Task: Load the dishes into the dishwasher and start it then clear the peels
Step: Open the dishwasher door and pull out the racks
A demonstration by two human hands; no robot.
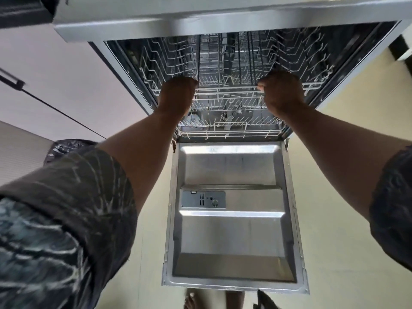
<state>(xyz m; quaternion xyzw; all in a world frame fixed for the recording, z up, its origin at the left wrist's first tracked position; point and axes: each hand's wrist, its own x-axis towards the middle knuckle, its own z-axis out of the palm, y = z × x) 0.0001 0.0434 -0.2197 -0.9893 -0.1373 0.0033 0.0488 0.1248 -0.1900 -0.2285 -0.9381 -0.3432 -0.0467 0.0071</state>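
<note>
The dishwasher stands open below me, its steel door (234, 237) folded down flat toward my feet. Inside are two white wire racks, an upper rack (227, 90) and a lower rack (229, 128), and I see no dishes in either. My left hand (176, 97) grips the front rail of the upper rack at its left side. My right hand (282, 92) grips the same rail at its right side, fingers curled round the wire. The detergent compartment (202, 199) sits shut on the inner door.
The counter edge (200, 23) runs above the dishwasher opening. A black bin bag (66, 148) sits at the left behind my left arm. Pale floor lies on both sides of the door. My feet (191, 302) show below the door's front edge.
</note>
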